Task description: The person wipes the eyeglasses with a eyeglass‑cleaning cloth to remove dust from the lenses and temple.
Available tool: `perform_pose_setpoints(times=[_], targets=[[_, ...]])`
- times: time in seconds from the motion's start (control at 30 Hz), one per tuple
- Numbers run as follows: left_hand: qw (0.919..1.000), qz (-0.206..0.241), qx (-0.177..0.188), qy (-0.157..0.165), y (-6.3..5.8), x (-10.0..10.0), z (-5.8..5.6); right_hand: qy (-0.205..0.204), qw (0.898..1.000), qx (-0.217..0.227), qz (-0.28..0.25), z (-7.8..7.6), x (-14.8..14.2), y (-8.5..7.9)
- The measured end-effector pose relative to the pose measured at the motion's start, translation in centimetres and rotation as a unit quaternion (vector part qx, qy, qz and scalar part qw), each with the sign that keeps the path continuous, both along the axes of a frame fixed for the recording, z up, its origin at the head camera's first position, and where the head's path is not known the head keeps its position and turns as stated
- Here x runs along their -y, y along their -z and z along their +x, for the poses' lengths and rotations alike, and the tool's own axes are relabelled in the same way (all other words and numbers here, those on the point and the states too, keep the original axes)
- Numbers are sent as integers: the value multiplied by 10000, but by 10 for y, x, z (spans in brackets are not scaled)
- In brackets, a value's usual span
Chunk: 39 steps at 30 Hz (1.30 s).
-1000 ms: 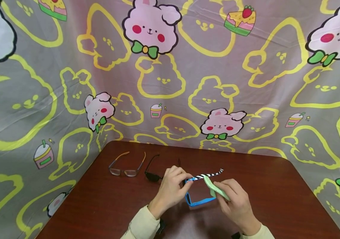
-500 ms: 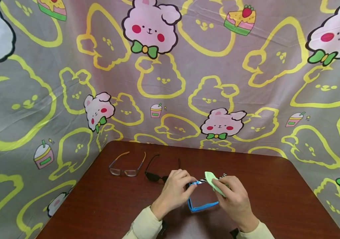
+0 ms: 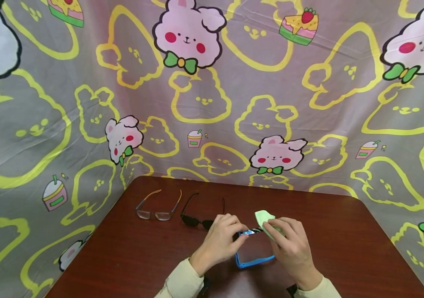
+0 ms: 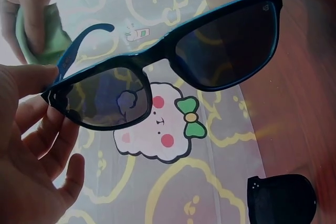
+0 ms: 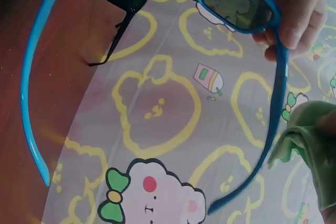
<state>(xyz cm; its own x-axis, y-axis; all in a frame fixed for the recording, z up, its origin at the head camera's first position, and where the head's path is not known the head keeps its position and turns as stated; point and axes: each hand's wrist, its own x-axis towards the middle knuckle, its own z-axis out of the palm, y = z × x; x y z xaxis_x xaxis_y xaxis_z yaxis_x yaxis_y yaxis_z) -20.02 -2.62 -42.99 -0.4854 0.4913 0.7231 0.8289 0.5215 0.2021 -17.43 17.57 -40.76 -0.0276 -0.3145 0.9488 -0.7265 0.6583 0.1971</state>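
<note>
My left hand [image 3: 219, 242] pinches a pair of blue-framed sunglasses [image 4: 226, 45] at one hinge corner, thumb and fingers on either side of it. The dark lenses face the left wrist camera, and both temples are unfolded. The temple on the held side has black and white stripes on its outer face. My right hand [image 3: 294, 250] grips a folded light green cloth [image 3: 264, 216], which overlaps the striped temple in the head view. From the right wrist, the cloth [image 5: 310, 135] hangs right beside that temple [image 5: 278, 98], and only a bit of the right hand shows.
Clear-lens glasses [image 3: 154, 215] with orange-tipped temples lie at the left of the brown table [image 3: 346, 240]. Black sunglasses [image 3: 190, 220] lie between them and my left hand. A patterned cloth wall [image 3: 212, 161] rises around the table's back and sides.
The cloth has moved toward the hinge and up, covering more of the striped temple. The blue sunglasses and left hand have shifted slightly right and nearer to me.
</note>
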Motion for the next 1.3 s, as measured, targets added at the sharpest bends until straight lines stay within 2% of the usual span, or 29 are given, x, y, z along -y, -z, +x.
perform_pose_setpoints(times=[0.2,0.4,1.0,1.3], targets=[[10000,19,26,18,0,-2,1,51,9989,208,428,-4,-1,11],[10000,47,70,25,1,-2,1,180,9963,586,596,-2,0,19],[9996,213,164,0,3,-5,-1,352,9897,1199,698,-2,8,31],[9986,352,398,58,5,-4,-4,270,9786,1710,1109,2,5,30]])
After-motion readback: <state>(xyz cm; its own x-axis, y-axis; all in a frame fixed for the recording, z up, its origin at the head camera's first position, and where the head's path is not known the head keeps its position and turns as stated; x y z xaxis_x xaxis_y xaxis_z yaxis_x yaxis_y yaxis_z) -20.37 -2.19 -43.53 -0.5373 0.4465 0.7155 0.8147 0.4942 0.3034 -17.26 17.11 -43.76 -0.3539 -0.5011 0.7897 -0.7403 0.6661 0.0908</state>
